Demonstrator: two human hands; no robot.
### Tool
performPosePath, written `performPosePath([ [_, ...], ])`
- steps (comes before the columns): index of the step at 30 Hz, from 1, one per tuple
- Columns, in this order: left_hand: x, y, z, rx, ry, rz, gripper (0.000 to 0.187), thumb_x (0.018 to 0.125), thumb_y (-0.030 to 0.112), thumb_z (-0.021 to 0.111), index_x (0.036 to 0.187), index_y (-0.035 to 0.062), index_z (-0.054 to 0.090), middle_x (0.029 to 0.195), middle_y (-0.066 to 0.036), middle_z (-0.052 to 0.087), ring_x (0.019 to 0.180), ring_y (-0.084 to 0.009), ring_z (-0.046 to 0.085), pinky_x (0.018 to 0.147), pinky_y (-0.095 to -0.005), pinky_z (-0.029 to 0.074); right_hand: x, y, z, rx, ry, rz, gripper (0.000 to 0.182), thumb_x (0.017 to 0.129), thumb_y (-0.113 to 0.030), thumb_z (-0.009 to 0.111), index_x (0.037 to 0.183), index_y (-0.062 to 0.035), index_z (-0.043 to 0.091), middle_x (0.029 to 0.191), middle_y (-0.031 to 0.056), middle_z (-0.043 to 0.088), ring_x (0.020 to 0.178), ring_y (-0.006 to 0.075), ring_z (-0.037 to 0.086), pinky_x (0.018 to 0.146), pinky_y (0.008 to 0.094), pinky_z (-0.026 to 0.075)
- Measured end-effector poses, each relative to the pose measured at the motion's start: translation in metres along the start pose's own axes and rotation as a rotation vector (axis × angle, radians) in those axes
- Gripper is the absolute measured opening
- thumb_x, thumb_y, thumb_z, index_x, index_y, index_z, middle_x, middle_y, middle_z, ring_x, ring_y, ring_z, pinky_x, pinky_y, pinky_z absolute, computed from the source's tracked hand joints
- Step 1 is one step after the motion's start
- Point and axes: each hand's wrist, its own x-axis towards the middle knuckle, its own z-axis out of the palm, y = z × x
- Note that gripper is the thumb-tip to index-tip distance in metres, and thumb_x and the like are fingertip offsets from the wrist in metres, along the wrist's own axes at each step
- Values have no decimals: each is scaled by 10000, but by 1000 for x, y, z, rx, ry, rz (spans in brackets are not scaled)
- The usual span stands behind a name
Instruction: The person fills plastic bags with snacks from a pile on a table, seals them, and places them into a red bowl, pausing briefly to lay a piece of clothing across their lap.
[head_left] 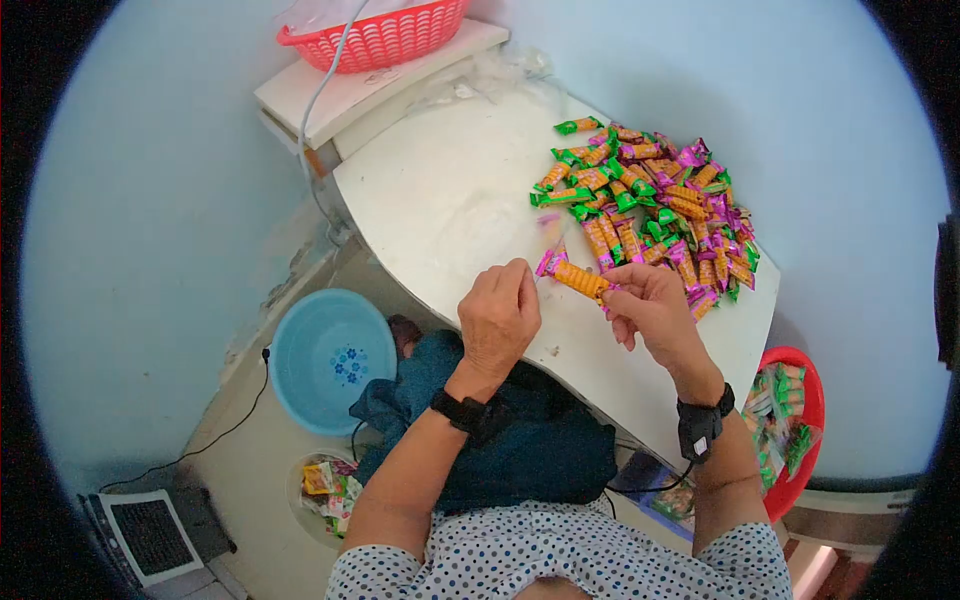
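My right hand pinches one end of a small wrapped snack packet, orange with a ridged corn-like look and pink wrapper ends. The packet is held just above the white table, its other pink end pointing at my left hand. That hand is closed, thumb and forefinger pressed together close to the packet's tip; whether they grip it or something small is hidden. Beyond my right hand lies a heap of similar packets with green or pink ends.
A red basket stands on a white ledge at the back left. On the floor are a blue basin and a container of wrappers. A red tub holding bagged packets sits right of the table.
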Motion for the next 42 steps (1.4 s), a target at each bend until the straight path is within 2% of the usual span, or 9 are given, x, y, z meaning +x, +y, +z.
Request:
performPosePath([
  [10, -1, 0, -1, -89, -7, 16, 127, 828, 11, 661, 952, 31, 644, 746, -140, 621, 643, -288, 627, 571, -371, 502, 22, 17, 23, 81, -89, -14, 222, 914, -80, 608, 1081, 65, 623, 707, 78, 640, 456, 108, 571, 366, 240, 432],
  [14, -1, 1, -2, -114, -34, 2, 112, 820, 13, 660, 929, 30, 638, 745, -135, 621, 647, -301, 628, 578, -381, 504, 37, 23, 42, 63, -105, 0, 208, 928, -100, 579, 1042, 59, 651, 693, 71, 640, 451, 105, 561, 378, 241, 431],
  [23, 2, 1, -4, -109, 3, 38, 84, 787, 15, 676, 858, 36, 638, 725, -118, 581, 635, -298, 594, 566, -381, 483, 60, 49, 52, -359, -260, -177, 191, 878, -119, 571, 851, 8, 710, 556, 59, 601, 451, 105, 568, 418, 293, 428],
  [26, 3, 0, -4, -122, 1, 39, 81, 776, 4, 679, 840, 34, 640, 719, -119, 564, 629, -294, 581, 559, -375, 476, 49, 34, 55, -345, -194, -167, 185, 863, -123, 583, 819, 15, 699, 576, 98, 624, 468, 144, 586, 465, 322, 467],
  [29, 2, -2, -3, -143, -19, 2, 81, 770, -5, 682, 832, 31, 643, 717, -121, 560, 627, -288, 580, 555, -372, 472, 43, 36, 49, -475, 49, -411, 155, 860, -132, 601, 866, -4, 690, 643, 161, 662, 554, 237, 651, 540, 361, 507],
  [32, 1, -1, -1, -116, -23, -4, 85, 768, -14, 682, 831, 27, 642, 715, -120, 562, 621, -279, 582, 553, -367, 472, 38, 23, 41, -665, 284, -331, 176, 856, -178, 641, 909, -12, 661, 767, 224, 676, 688, 325, 683, 626, 424, 532],
  [35, 2, 1, -2, -126, -16, -15, 86, 771, -21, 678, 834, 21, 637, 715, -120, 566, 619, -276, 584, 552, -362, 472, 50, 42, 40, -900, 355, -462, 246, 853, -241, 663, 929, -8, 634, 856, 227, 664, 761, 360, 676, 655, 468, 532],
  [38, 1, -1, -1, -141, -12, -14, 87, 775, -26, 673, 839, 18, 634, 718, -121, 569, 619, -278, 585, 556, -359, 474, 48, 39, 51, -1119, 345, -396, 278, 851, -278, 667, 869, -4, 625, 891, 213, 639, 768, 375, 665, 667, 491, 527],
  [42, 0, -1, -1, -136, -31, -31, 93, 778, -26, 674, 852, 17, 638, 730, -125, 580, 632, -278, 595, 570, -358, 484, 54, 45, 46, -1015, 363, -458, 252, 833, -255, 678, 843, -8, 628, 878, 202, 632, 746, 384, 659, 661, 483, 524],
])
